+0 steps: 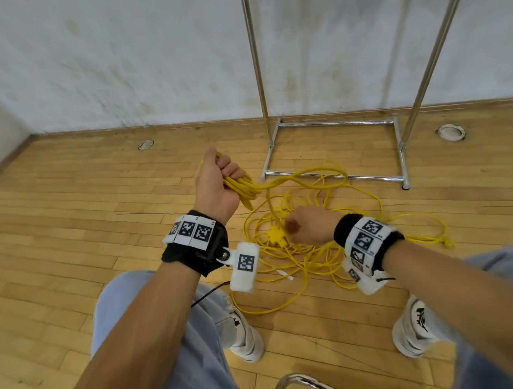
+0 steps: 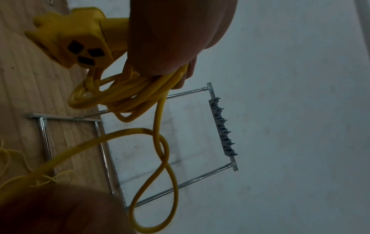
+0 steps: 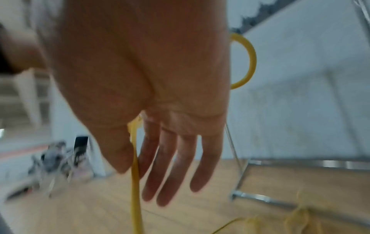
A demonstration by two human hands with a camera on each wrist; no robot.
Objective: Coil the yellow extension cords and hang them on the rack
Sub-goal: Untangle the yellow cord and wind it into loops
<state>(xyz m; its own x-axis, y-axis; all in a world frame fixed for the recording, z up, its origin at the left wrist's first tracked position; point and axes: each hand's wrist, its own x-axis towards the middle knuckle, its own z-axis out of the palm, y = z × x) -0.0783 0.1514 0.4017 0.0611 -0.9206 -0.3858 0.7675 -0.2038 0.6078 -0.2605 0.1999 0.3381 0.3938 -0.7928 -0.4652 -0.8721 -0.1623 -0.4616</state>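
Note:
My left hand (image 1: 217, 178) is raised palm-up and grips a bundle of coiled yellow cord (image 1: 241, 187). In the left wrist view the fingers (image 2: 176, 36) curl round the coils (image 2: 124, 98), and a yellow socket block (image 2: 80, 41) sticks out beside them. From the bundle one strand runs down to the loose cord pile (image 1: 305, 255) on the floor. My right hand (image 1: 309, 227) hovers low over that pile. A strand (image 3: 135, 182) passes between its thumb and index finger, and the other fingers (image 3: 170, 166) hang straight. The chrome rack (image 1: 337, 124) stands behind the pile, its hook bar (image 2: 222, 126) visible.
A second yellow socket block (image 1: 275, 235) lies in the pile, and a knotted cord end (image 1: 448, 242) lies at the far right. My shoes (image 1: 247, 338) stand at the tangle's near edge. A metal chair frame (image 1: 300, 381) is below. Two round floor fittings (image 1: 145, 144) sit near the wall.

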